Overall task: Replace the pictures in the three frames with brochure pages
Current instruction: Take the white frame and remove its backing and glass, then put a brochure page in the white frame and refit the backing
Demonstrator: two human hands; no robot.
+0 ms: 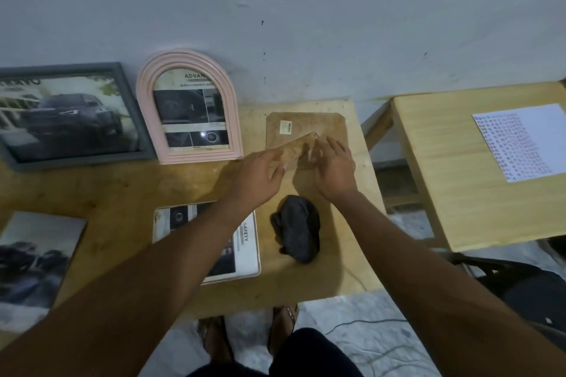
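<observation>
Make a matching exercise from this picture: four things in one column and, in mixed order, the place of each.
Things
1. grey frame
2. pink arched frame
3. dark cloth
4. printed sheet

Places
A. on the separate wooden table at the right
B. by the wall, far left
C. just in front of the brown backing board, toward the person
D. by the wall, directly left of that board

Pairs: 1-B, 2-D, 3-C, 4-A

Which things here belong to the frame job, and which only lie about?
Job: grey frame, pink arched frame, brown backing board, brochure page, loose car picture.
Lying about: dark cloth, printed sheet.
</observation>
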